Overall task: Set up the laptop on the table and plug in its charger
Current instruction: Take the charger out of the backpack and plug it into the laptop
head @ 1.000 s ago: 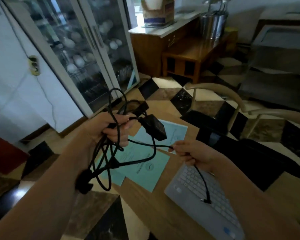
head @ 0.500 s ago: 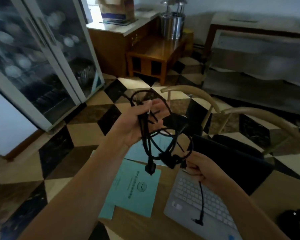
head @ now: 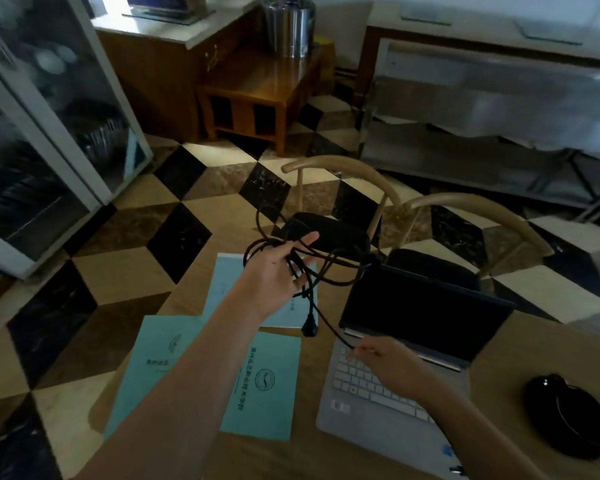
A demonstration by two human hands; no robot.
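Observation:
A silver laptop point(head: 378, 407) lies open on the wooden table point(head: 520, 344), its screen point(head: 420, 313) dark. My left hand point(head: 278, 271) holds a tangled bundle of black charger cable point(head: 329, 268) above the table's far edge, with the black power brick point(head: 329, 230) behind my fingers. A plug point(head: 309, 328) dangles from the bundle. My right hand point(head: 385, 358) hovers over the keyboard and pinches the thin end of the cable point(head: 336, 332) between its fingertips.
Teal paper booklets point(head: 264, 386) lie on the table left of the laptop. A black round object point(head: 568, 417) sits at the right. Two wooden chairs point(head: 465, 209) stand behind the table. A glass cabinet point(head: 49, 109) is at the left.
My view has swung right and down. My left hand has lowered the cable bundle toward the table. My right hand has slid down the thin cable and moved over the keyboard.

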